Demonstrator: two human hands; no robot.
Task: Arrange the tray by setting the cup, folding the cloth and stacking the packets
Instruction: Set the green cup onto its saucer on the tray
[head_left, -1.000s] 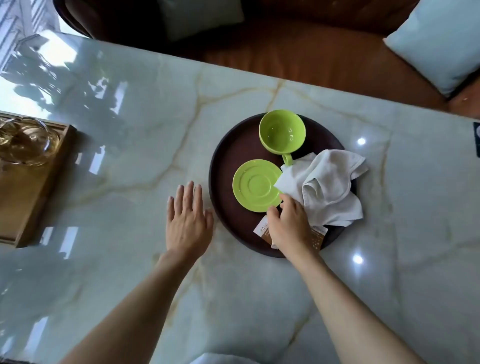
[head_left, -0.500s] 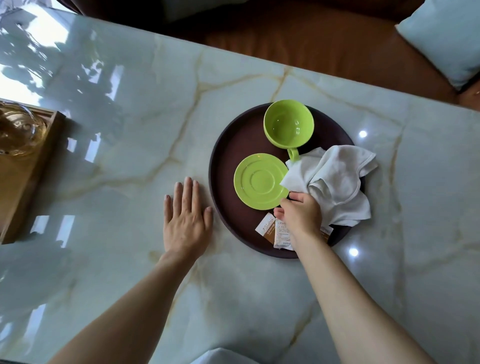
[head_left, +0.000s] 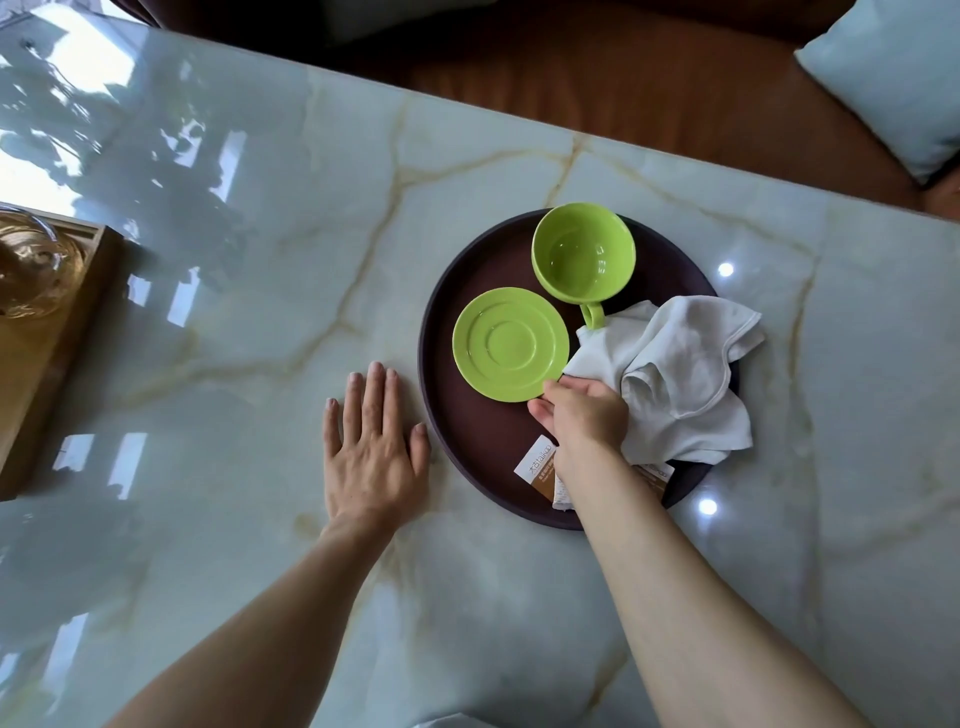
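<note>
Since the frame half a second earlier, the right hand (head_left: 582, 413) has shifted from the packets toward the near rim of the saucer (head_left: 510, 344), its fingers now gathering the near-left corner of the cloth (head_left: 675, 379); the left hand (head_left: 371, 447) has not moved. One round dark tray (head_left: 447, 415) lies on the marble table (head_left: 260, 234). On it stand one green cup (head_left: 583, 260), upright, with its handle pointing toward the viewer and touching the cloth, and one green saucer, just beside the cup at the near left. One pale cloth lies crumpled on the right half of the tray, one edge reaching over the rim. At least two packets (head_left: 537, 467) lie at the tray's near edge, partly hidden under the right wrist and the cloth; an exact count cannot be told. The left hand lies flat on the table, fingers extended and close together, thumb splayed toward the tray, just beside its left rim. The right hand is curled, its fingertips bunched on the cloth's edge. One wooden tray (head_left: 52, 364) bearing glassware (head_left: 31, 270) sits at the far left, well apart. One pale cushion (head_left: 893, 78) rests on the brown sofa (head_left: 623, 88) beyond the table.
</note>
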